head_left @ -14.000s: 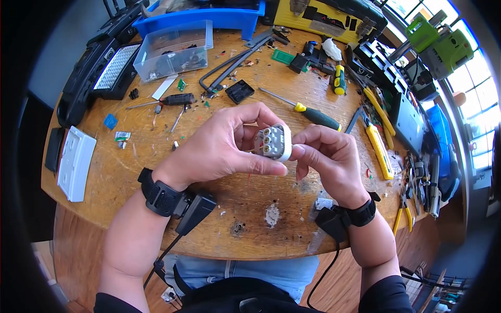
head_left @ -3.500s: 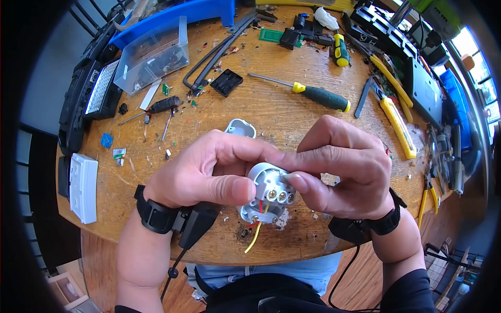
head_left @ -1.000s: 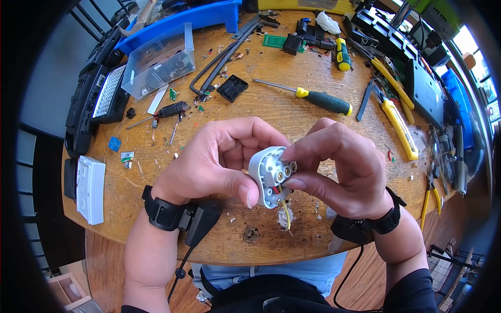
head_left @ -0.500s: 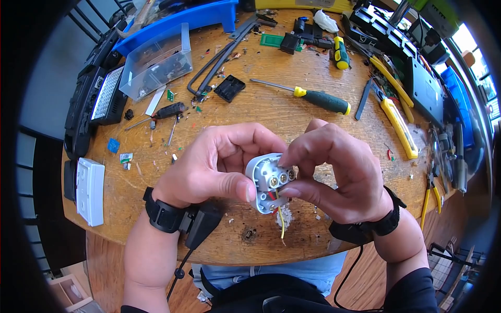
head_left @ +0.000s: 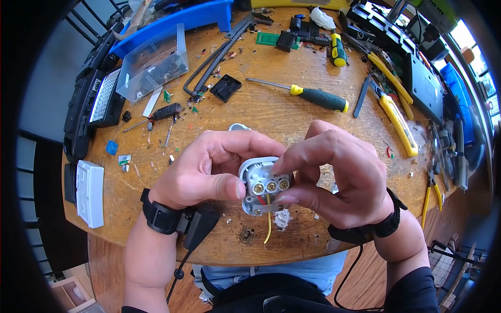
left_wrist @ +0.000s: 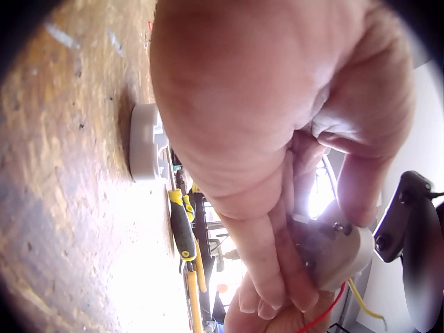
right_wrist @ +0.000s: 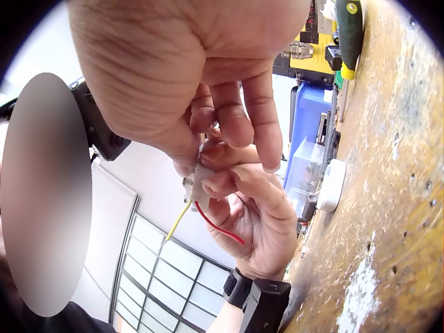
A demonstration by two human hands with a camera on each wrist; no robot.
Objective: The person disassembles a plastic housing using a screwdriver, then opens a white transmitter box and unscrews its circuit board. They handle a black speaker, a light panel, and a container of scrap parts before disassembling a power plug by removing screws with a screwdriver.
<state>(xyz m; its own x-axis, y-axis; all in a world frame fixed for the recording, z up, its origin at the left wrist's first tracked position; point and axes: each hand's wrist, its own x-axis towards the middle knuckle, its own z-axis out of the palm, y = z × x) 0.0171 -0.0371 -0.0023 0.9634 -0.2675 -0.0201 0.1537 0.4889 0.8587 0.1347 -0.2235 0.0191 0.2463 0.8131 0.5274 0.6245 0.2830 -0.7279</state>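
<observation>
A white electrical socket body (head_left: 259,172) with several brass screw terminals is held between both hands over the table's near half. My left hand (head_left: 211,164) grips its left side, thumb along the near edge and fingers behind. My right hand (head_left: 342,175) pinches its right side between thumb and bent index finger. A yellow wire (head_left: 269,224) hangs down from it. Beside that shows a short red wire (right_wrist: 220,225), clearer in the right wrist view. Behind the left hand lies a matching white cover (head_left: 239,127), mostly hidden; the left wrist view shows this cover (left_wrist: 144,142) standing on the table.
A green-and-yellow screwdriver (head_left: 318,99) lies beyond the hands, with a black plastic tray (head_left: 226,88) to its left. A clear bin (head_left: 154,73) stands back left, a white box (head_left: 90,193) at left. Yellow-handled cutters (head_left: 397,125) and other tools line the right.
Over the last second the socket body has turned its screw terminals more toward the head camera and shifted slightly left. Both hands keep hold. The cover has come into view behind the left hand.
</observation>
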